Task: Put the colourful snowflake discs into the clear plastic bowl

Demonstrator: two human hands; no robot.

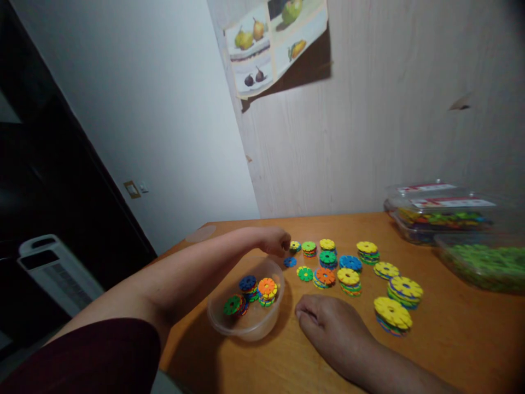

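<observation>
My left hand (274,241) reaches across the wooden table (451,334) with its fingers curled, pinching at a small stack of coloured plastic discs (294,246). Whether the stack is lifted I cannot tell. Beneath my forearm stands a clear plastic bowl (246,326) holding a few disc stacks (257,289). My right hand (330,324) rests on the table to the right of the bowl, fingers loosely curled, holding nothing I can see. Several more disc stacks (348,269), with yellow, green, blue and orange tops, lie spread beyond it.
At the far right stand clear lidded containers of mixed discs (443,216) and an open tray of green pieces (486,265). A wood-panel wall with a fruit poster (273,44) backs the table. A white appliance (53,271) stands on the floor at left.
</observation>
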